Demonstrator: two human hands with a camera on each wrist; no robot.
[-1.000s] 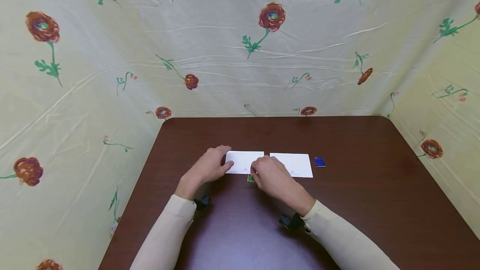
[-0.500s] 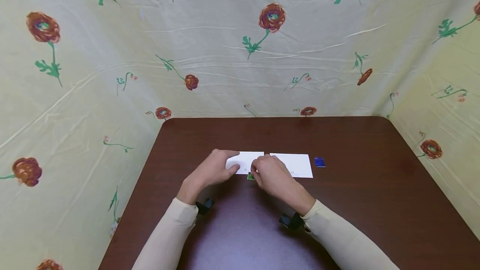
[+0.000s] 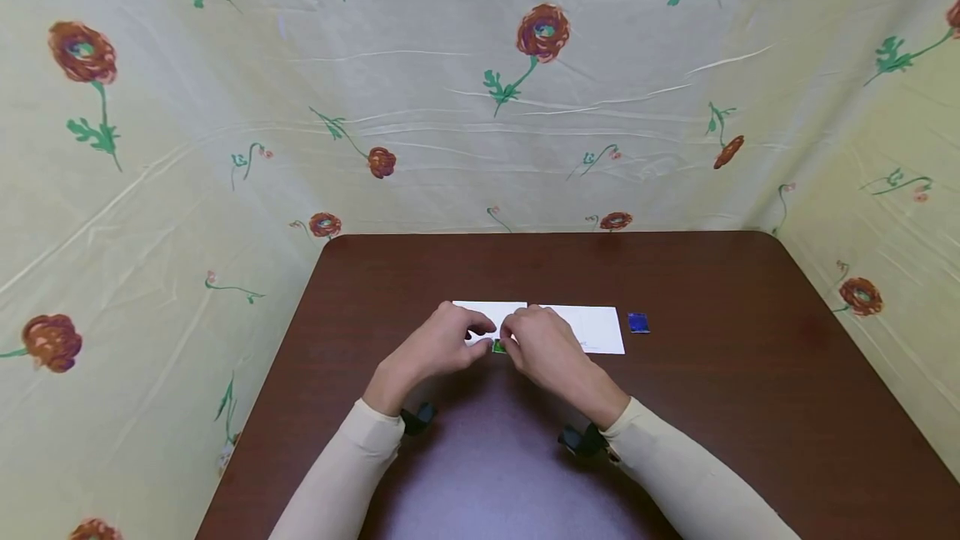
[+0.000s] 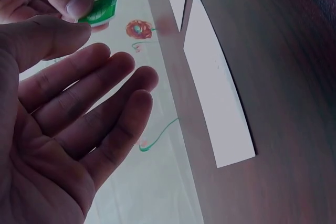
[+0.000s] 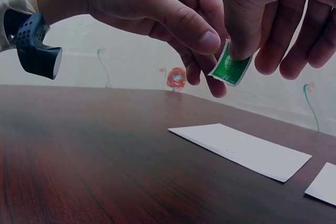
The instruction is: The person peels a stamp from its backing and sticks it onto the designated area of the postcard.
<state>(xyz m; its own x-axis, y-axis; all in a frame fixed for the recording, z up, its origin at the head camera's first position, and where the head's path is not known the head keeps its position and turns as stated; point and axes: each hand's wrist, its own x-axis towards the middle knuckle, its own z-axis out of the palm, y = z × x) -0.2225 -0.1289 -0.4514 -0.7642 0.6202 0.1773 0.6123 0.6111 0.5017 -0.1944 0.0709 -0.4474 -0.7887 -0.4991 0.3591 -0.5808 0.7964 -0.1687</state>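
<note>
My right hand (image 3: 546,350) pinches a green postage stamp (image 5: 230,72) with a perforated white edge between thumb and fingers, raised above the table. Close on its left is my left hand (image 3: 431,350), fingers loosely spread and slightly bent. In the left wrist view the left thumb (image 4: 52,40) lies near the stamp's edge, and the palm shows bare. Beneath and behind the hands a white card (image 3: 487,309) lies flat, partly covered by them in the head view. A second white card (image 3: 596,330) lies to its right, its left end hidden behind the right hand.
A small blue stamp-sized square (image 3: 638,323) lies right of the second card. Everything rests on a dark brown table (image 3: 720,423). A pale flowered curtain (image 3: 435,73) hangs behind and at both sides.
My left hand has moved right, from over the left card's left end to close beside the green stamp. The right hand has stayed almost still, keeping its pinch.
</note>
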